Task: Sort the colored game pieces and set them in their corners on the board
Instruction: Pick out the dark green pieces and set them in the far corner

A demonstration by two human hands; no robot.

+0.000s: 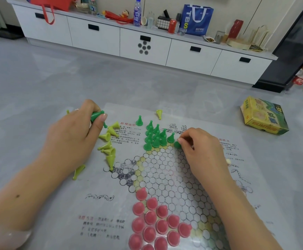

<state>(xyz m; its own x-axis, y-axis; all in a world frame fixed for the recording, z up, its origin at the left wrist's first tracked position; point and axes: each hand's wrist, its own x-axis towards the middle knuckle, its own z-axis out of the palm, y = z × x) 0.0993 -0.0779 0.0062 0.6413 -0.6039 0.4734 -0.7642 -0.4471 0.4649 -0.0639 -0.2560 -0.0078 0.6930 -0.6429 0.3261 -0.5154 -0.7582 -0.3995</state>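
**Both hands busy with green pieces**

Left hand grips a small bunch of green pieces, fingers curled round them, hovering over the board's upper-left edge. I see my right hand pinching one green piece at the right end of the green group, low against the board.

That green group stands upright, packed close in the far corner of the star. One more green piece stands alone just to its left. Pink pieces fill the near corner, touching one another. Yellow-green pieces lie tipped over in a loose scatter beside my left hand, near the left corner of the star; another lies partly under my left wrist, and one lies alone at the far edge of the board.

Across the board to the right, well apart, sits the game box on the grey worktop. A white cabinet runs along the back.
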